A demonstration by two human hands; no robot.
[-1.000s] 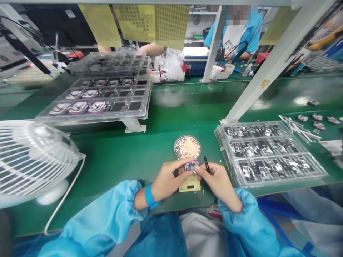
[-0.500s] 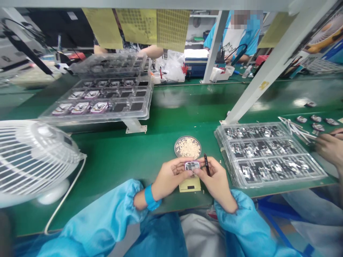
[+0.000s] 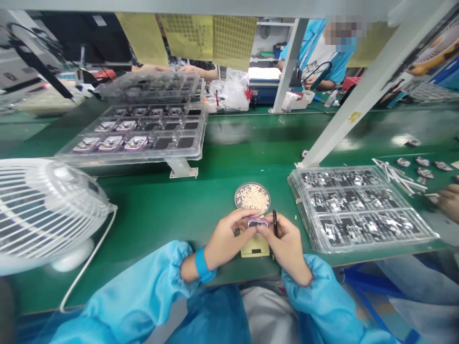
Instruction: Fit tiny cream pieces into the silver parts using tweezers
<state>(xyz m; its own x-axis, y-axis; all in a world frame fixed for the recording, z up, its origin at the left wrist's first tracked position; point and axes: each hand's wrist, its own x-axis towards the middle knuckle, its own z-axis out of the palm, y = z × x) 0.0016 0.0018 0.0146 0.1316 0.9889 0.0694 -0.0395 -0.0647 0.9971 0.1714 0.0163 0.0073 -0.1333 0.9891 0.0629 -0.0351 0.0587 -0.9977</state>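
In front of me, a small purple-rimmed watch case [image 3: 258, 220] is pinched between both hands, its inside facing partly toward me. My left hand [image 3: 227, 236] grips its left side with thumb and fingers. My right hand [image 3: 287, 241] holds the right side, thumb at the near edge. Black tweezers [image 3: 275, 222] also stick up from between the right hand's fingers. Under the hands lies a yellow pad [image 3: 255, 248] with a dark patch, partly covered. Just beyond the fingertips sits a round dish [image 3: 235, 198] filled with small pale bits.
To the right are stacked clear trays [image 3: 299, 210] of small metal parts, and a co-worker's hand [image 3: 449, 200] beside loose watch cases [image 3: 424, 173] and white strips [image 3: 398, 177]. At left stand a white fan [image 3: 53, 210] and a raised clear tray [image 3: 150, 154]. A slanted post [image 3: 337, 124] rises ahead.
The watch case has tilted, so more of its purple outer side shows and less of its inside. Both hands stay on it. The co-worker's hand at right has shifted outward.
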